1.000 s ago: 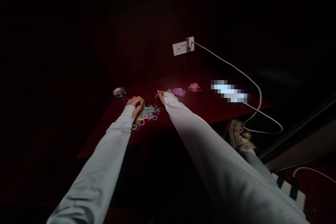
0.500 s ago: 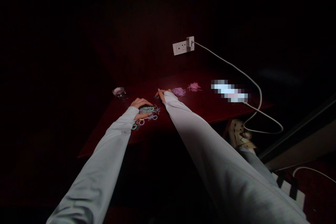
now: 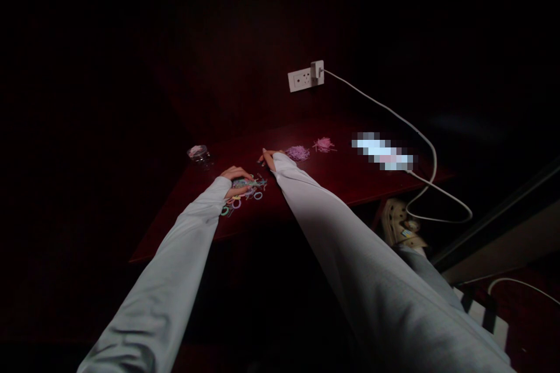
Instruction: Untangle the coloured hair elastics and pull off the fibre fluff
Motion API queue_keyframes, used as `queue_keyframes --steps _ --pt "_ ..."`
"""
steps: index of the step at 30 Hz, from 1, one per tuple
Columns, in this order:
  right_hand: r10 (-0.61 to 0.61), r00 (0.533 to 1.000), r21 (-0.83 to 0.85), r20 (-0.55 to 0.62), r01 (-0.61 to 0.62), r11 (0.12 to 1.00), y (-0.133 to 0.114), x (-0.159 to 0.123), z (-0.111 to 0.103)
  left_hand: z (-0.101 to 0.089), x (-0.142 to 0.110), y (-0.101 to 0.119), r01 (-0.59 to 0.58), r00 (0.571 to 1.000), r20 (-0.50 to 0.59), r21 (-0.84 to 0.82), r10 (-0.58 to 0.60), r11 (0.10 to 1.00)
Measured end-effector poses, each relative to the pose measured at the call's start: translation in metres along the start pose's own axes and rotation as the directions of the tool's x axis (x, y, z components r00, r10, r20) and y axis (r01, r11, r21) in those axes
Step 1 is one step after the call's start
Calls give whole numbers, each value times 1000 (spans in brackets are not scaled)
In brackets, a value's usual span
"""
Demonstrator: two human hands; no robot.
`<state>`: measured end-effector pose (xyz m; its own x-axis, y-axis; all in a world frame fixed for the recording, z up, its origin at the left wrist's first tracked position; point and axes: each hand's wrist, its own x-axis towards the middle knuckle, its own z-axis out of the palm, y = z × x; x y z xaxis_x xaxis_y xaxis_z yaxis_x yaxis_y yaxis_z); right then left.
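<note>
My left hand [image 3: 236, 178] bends over a mixed pile of small pastel elastic bands [image 3: 251, 183], thumb and fingers apart around part of it. At the pile's near side lie several larger ring-shaped hair ties, among them a lilac one [image 3: 236, 204] and a green one [image 3: 224, 210]. My right hand [image 3: 270, 158] rests low on the tabletop beyond the pile, its fingers bent together near a few small dark bits. What its fingertips hold, if anything, is too small to make out. Right beside it lies a heap of purple bands [image 3: 298, 153].
A pink heap of bands [image 3: 324, 144] lies farther right on the dark red table [image 3: 345, 178]. A clear container [image 3: 198, 153] stands at the left. A blurred bright device [image 3: 382, 151] is joined by a white cable [image 3: 394, 112] to a wall socket [image 3: 300, 80]. A clog [image 3: 398, 224] shows below the table's right edge.
My left hand's fingers have drawn nearer to the thumb and lowered slightly over the pile. My right hand has stayed almost in place.
</note>
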<state>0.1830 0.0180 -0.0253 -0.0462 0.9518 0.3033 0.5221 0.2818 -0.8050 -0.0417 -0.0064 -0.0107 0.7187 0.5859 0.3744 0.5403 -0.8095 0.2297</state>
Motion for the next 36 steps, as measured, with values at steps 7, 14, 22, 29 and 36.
queue_keyframes --steps 7,14,22,29,36 --pt "-18 998 39 62 15 999 -6 -5 -5 4 1 2 53 996 -65 -91 -59 994" --pt "-53 976 78 213 37 996 0 2 -1 6 1 1 79 989 -113 -166 -98 983" --pt "14 952 35 305 -26 999 -3 5 -1 8 2 2 89 982 -146 -214 -122 973" --pt "15 929 70 369 -44 997 -12 -3 -7 5 2 3 81 978 -172 -207 -118 975" --pt "-103 922 160 374 45 986 -8 -8 -16 6 3 -4 105 972 -192 -174 -138 979"
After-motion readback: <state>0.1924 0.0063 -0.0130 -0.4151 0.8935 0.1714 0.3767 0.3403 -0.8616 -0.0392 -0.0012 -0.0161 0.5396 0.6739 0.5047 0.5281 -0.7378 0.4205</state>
